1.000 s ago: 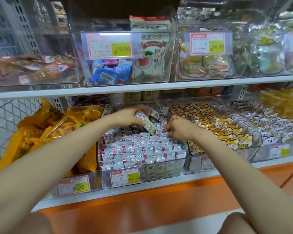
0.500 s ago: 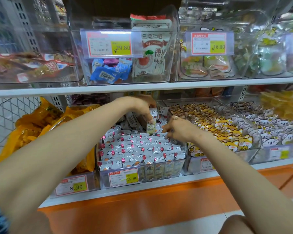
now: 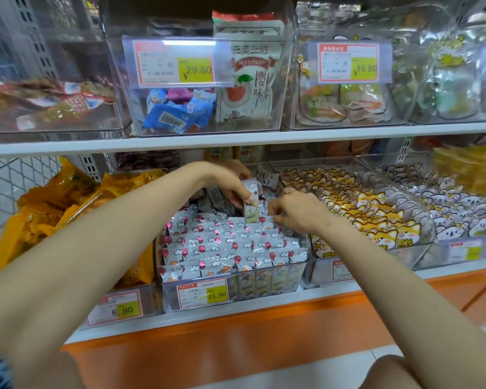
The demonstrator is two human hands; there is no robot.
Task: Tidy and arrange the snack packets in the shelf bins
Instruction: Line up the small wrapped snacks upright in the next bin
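Clear-plastic bin: middle bin of the lower shelf, directly beneath both sets of fingers; holds the snack packets.
Left hand: fingers curled, pinching one packet between thumb and fingertips.
Held packet: narrow and upright; its lower end meets the rearmost row, though actual contact cannot be told.
Right hand: just right of the held packet and apart from it. The fingers are curled downward, close together, with tips on packet tops at the rear right of the rows. Whether they pinch one cannot be told.
Packet rows: white wrappers with red balloons, standing on edge, in front of all fingertips.
Loose packets: unsorted heap under the left fingers, behind the rows.
Price tag: on the bin front, well below the fingers; reads 15.80.
Yellow bags: neighbouring bin, left of the left fingers.
Fox-print packets: neighbouring bin, right of the right fingers.
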